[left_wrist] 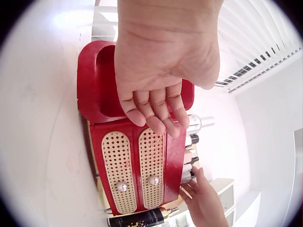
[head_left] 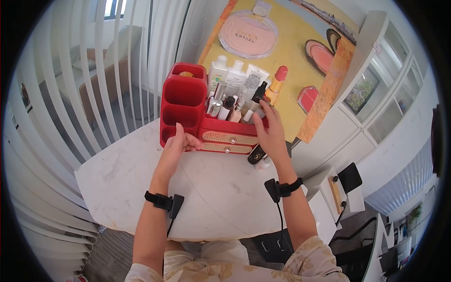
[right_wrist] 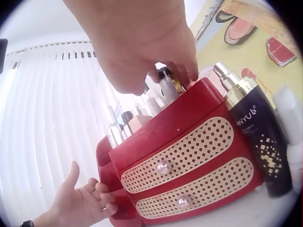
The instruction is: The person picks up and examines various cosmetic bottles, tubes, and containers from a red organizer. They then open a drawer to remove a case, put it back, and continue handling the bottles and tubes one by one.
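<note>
A red cosmetics organizer [head_left: 206, 123] with two woven-front drawers stands on the white table. My left hand [head_left: 177, 141] is beside its front left, fingers loosely bent and palm bare in the left wrist view. My right hand [head_left: 272, 131] reaches over the right end of the top compartment, fingers down among small bottles. Near its thumb are a white-capped bottle [head_left: 248, 115] and a black spray bottle [head_left: 259, 91]. The right fingertips are partly hidden, and I cannot tell whether they grip anything. White lotion bottles [head_left: 235, 75] and a white tube [head_left: 255, 77] stand behind.
A dark pump bottle [right_wrist: 262, 137] with gold specks stands at the organizer's right side, next to a pale bottle [head_left: 264, 163]. Behind leans a painting [head_left: 291, 56] of cosmetics. Vertical blinds [head_left: 94, 70] hang at the left. The marble-patterned table [head_left: 202, 188] extends in front.
</note>
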Action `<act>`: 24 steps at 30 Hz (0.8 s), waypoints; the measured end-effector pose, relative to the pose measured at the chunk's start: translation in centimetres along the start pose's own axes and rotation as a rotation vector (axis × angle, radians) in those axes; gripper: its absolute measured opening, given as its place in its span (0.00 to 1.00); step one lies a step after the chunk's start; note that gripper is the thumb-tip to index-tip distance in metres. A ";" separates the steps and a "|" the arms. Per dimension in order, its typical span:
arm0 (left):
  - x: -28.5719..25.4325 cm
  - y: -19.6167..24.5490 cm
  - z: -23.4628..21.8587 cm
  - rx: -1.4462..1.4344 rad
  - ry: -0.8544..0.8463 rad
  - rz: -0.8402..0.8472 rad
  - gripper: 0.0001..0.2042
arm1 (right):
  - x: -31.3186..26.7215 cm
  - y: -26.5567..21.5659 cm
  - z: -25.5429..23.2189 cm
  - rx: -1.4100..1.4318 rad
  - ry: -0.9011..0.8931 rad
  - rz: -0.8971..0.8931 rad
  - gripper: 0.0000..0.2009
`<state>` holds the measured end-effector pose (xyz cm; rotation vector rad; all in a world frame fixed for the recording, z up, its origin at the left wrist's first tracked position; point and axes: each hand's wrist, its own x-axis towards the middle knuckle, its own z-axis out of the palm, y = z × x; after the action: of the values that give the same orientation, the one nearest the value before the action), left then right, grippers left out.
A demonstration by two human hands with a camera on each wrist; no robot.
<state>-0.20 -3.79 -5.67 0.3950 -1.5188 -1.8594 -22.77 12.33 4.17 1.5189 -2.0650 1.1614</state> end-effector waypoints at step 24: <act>-0.2 -0.6 -0.1 0.010 -0.113 0.074 0.26 | -8.6 -5.1 10.4 1.489 -0.594 0.873 0.37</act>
<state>-0.20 -3.69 -6.30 0.2384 -1.5958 -1.8434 -12.87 9.38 -5.92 1.4149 -2.2905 3.4674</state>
